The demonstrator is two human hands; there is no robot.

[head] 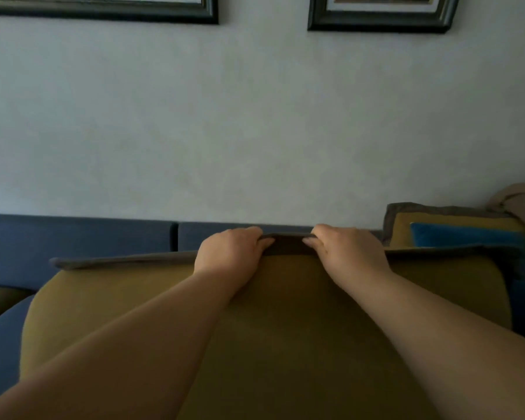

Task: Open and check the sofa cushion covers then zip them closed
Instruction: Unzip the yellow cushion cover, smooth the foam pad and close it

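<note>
From the head view, a large mustard cushion (285,313) stands on its edge in front of the person and fills the lower half of the picture. Both hands are curled over its top edge. The left hand (229,251) and the right hand (346,253) are close together, and each pinches the dark border strip (288,245) that runs along the top of the cushion. The stretch of strip between them is pulled up and taut. No zip teeth or slider can be seen, so I cannot tell whether the cover is open or closed here.

The step in hand looks like finding or parting the zip seam. To do it well, one hand should hold the strip firm while the other feels along it for the slider. The fabric should stay flat and tight so that nothing catches in the teeth. The cushion could tip away from the person if it is pulled too hard.

The cushion rests on a blue sofa (73,234), whose back rises behind it. Behind the cushion to the right leans a second cushion (455,228), mustard with a blue centre, and beyond that lies some beige fabric (522,204). Above the cushion is a pale wall (255,116) with two dark picture frames (103,10) (382,19) hung high on it. The light is dim.
</note>
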